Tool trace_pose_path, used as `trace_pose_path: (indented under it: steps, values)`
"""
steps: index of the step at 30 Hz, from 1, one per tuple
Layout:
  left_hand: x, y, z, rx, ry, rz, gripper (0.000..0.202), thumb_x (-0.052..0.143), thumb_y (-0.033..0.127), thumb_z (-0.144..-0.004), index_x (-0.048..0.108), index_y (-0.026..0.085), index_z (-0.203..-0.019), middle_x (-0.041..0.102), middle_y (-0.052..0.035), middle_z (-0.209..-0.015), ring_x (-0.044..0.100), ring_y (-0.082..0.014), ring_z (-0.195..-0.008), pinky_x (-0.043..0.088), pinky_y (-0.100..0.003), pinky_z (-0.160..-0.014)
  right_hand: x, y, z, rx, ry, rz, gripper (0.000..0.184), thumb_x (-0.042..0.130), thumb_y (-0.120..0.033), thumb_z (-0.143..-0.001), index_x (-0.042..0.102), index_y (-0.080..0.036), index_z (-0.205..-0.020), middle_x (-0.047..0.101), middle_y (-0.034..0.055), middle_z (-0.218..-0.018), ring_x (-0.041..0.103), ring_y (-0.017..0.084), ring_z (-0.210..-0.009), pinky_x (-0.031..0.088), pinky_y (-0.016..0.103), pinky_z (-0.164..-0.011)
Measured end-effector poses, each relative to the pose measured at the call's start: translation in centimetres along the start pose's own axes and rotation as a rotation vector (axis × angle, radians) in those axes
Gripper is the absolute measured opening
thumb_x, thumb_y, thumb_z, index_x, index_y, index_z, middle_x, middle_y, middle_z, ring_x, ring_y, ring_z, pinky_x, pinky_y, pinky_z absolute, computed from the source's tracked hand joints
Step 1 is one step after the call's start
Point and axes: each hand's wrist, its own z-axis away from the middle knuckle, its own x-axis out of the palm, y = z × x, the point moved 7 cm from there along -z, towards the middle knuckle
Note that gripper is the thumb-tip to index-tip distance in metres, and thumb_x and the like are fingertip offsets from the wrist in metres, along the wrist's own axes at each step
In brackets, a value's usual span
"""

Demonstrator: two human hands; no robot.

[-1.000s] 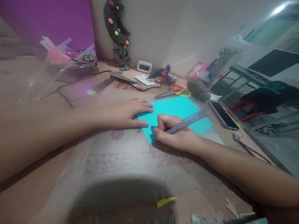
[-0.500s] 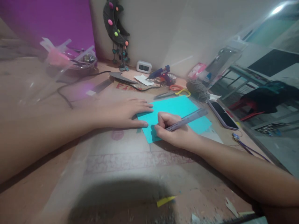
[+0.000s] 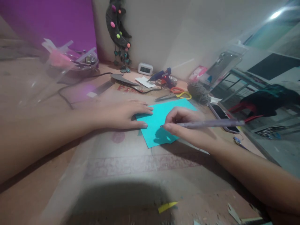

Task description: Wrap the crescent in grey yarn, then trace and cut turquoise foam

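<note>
Turquoise paper [image 3: 158,118], one sheet, lies on the table [image 3: 47,193], its edge under parted fingers of the left hand [image 3: 125,114]. Over it, the right hand [image 3: 191,133] pinches one pen [image 3: 212,123] between thumb and fingers; beyond sit one glue gun [image 3: 164,75] and one clock [image 3: 145,68].

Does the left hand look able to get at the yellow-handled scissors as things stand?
Probably yes: the yellow-handled scissors lie beyond the turquoise paper, and nothing seems to stand between them and the left hand. That hand rests on the paper's edge, though, so it would need lifting.
</note>
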Motion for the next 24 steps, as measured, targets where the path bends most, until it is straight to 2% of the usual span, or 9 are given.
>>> trace_pose_path:
  steps: [3,6,9,12,24]
  values:
    - [-0.3,0.1,0.0,0.011,0.017,-0.001,0.057,0.055,0.056,-0.099,0.058,0.022,-0.145,0.059,-0.0081,-0.153,0.048,-0.0289,-0.146,0.036,-0.043,-0.12,0.6,0.5,0.4,0.033,-0.052,0.073,0.019,0.076,-0.036,-0.078,0.066,-0.02,-0.08,0.065,0.0007,-0.076,0.056,0.014,-0.065,0.042,0.027,-0.057]
    - [-0.3,0.2,0.0,0.012,0.033,-0.018,0.056,0.055,0.055,-0.099,0.058,0.022,-0.144,0.058,-0.0084,-0.153,0.048,-0.0281,-0.146,0.036,-0.042,-0.12,1.2,2.0,0.6,0.083,-0.038,0.052,0.022,0.075,-0.037,-0.078,0.06,-0.021,-0.077,0.062,-0.0014,-0.071,0.054,0.013,-0.061,0.04,0.026,-0.055]
    - [-0.3,0.2,0.0,0.012,0.03,-0.027,0.056,0.054,0.056,-0.099,0.058,0.022,-0.144,0.058,-0.0082,-0.153,0.048,-0.0274,-0.146,0.035,-0.041,-0.12,1.3,2.6,0.6,0.029,0.025,0.048,0.029,0.071,-0.038,-0.08,0.049,-0.023,-0.069,0.052,-0.0053,-0.061,0.044,0.011,-0.054,0.033,0.025,-0.051]
    - [-0.2,0.2,0.0,0.007,0.018,-0.034,0.056,0.052,0.057,-0.1,0.058,0.022,-0.144,0.057,-0.0077,-0.155,0.046,-0.0271,-0.147,0.033,-0.041,-0.122,1.4,2.5,0.4,-0.049,0.048,0.095,0.031,0.066,-0.033,-0.081,0.043,-0.024,-0.064,0.047,-0.0058,-0.058,0.041,0.01,-0.054,0.03,0.026,-0.052]
    - [-0.3,0.2,-0.1,-0.001,0.017,-0.049,0.058,0.052,0.056,-0.099,0.058,0.02,-0.143,0.056,-0.0089,-0.155,0.046,-0.0271,-0.147,0.033,-0.042,-0.122,1.0,2.4,0.3,-0.095,0.111,0.116,0.027,0.06,-0.026,-0.079,0.038,-0.025,-0.063,0.04,-0.0068,-0.057,0.037,0.011,-0.055,0.027,0.027,-0.054]
